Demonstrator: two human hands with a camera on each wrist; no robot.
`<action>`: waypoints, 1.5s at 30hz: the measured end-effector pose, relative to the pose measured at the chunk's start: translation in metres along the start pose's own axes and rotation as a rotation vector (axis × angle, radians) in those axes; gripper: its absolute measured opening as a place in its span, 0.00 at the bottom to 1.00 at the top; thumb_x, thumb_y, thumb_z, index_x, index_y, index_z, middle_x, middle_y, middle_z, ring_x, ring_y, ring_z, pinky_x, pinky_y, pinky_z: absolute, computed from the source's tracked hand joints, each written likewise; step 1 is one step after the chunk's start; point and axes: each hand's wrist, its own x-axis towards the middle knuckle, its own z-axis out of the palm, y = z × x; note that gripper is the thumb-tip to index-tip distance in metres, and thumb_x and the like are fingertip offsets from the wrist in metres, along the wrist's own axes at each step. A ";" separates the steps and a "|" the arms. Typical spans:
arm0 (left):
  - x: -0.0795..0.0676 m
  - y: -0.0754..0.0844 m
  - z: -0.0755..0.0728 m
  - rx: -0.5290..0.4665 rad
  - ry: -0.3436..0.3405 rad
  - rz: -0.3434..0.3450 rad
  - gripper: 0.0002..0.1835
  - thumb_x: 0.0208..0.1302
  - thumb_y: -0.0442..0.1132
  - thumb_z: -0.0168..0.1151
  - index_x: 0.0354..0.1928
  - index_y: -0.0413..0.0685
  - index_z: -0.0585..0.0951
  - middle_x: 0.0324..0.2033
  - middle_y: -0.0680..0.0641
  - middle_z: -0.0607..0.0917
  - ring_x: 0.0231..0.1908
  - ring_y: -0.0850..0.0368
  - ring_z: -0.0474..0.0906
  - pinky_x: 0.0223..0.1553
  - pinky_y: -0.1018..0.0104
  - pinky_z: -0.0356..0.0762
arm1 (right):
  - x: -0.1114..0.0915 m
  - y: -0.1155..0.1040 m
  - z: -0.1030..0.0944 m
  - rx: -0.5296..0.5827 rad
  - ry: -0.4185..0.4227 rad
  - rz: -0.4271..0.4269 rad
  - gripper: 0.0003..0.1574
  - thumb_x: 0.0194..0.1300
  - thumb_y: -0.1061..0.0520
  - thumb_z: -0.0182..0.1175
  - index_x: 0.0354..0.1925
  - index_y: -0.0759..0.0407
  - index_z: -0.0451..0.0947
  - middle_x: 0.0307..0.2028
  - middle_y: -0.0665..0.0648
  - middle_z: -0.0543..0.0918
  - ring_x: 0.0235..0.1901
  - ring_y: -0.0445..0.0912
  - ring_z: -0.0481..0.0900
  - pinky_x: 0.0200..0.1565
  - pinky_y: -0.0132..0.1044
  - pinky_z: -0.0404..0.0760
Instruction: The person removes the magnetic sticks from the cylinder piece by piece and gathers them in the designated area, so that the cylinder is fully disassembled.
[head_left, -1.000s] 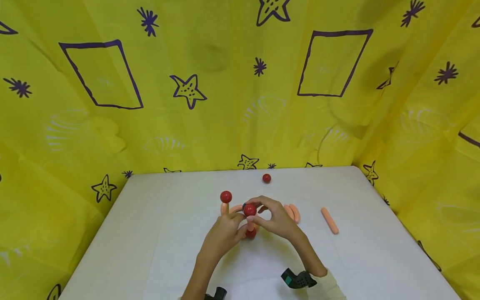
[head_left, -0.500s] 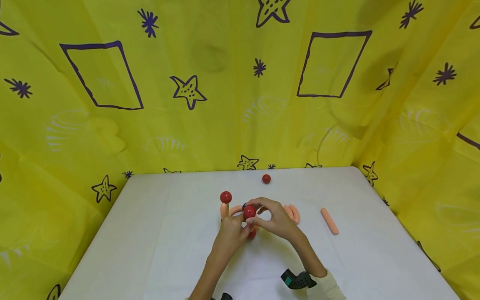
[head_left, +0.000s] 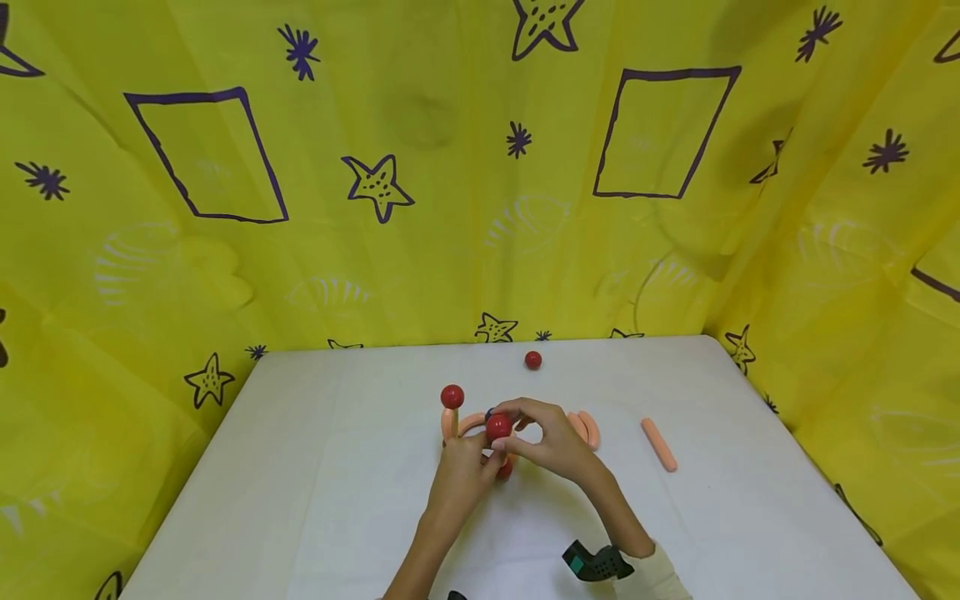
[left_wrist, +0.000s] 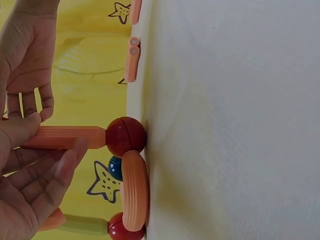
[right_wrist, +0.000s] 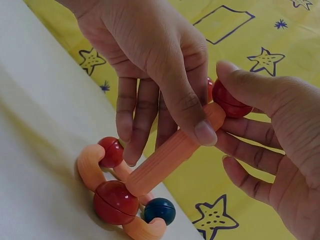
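My left hand [head_left: 459, 477] pinches an upright orange ribbed rod [left_wrist: 70, 137] between thumb and fingers. The rod's lower end meets a red ball [left_wrist: 126, 137] on the table. On its top end sits another red ball [head_left: 498, 427], which my right hand [head_left: 551, 442] holds between thumb and fingers. Around the foot, curved orange pieces [left_wrist: 135, 191], red balls and a dark blue ball [right_wrist: 160, 211] join into a ring-like base, partly hidden by my hands. A second upright, topped by a red ball [head_left: 452, 396], rises left of my left hand.
A loose red ball [head_left: 533, 360] lies near the table's back edge. Right of my right hand are two curved orange pieces [head_left: 589, 429] and a straight orange rod [head_left: 659, 444]. The white table [head_left: 330, 500] ends at a yellow patterned curtain [head_left: 450, 267].
My left hand has shifted right and slightly forward along the rod, closer to the top ball. The right hand stays almost in place on that ball.
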 end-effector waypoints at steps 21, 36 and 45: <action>0.001 -0.002 0.002 -0.049 -0.013 -0.047 0.08 0.61 0.38 0.68 0.40 0.42 0.87 0.26 0.48 0.89 0.25 0.57 0.87 0.30 0.75 0.81 | 0.005 -0.035 -0.003 -0.061 0.024 0.044 0.19 0.56 0.63 0.71 0.46 0.63 0.80 0.41 0.57 0.86 0.39 0.44 0.81 0.43 0.49 0.83; 0.001 -0.001 0.002 -0.056 -0.027 -0.058 0.07 0.60 0.37 0.69 0.38 0.42 0.88 0.26 0.49 0.89 0.27 0.57 0.87 0.30 0.75 0.81 | 0.001 0.000 0.003 -0.076 0.057 0.076 0.17 0.61 0.53 0.68 0.48 0.53 0.78 0.38 0.48 0.87 0.36 0.38 0.81 0.41 0.37 0.83; 0.001 0.000 0.001 -0.058 -0.035 -0.076 0.04 0.61 0.37 0.68 0.34 0.43 0.87 0.26 0.51 0.89 0.27 0.60 0.86 0.31 0.75 0.81 | 0.000 0.001 0.003 -0.055 0.081 0.097 0.19 0.61 0.55 0.68 0.49 0.53 0.77 0.34 0.48 0.87 0.33 0.37 0.81 0.39 0.32 0.82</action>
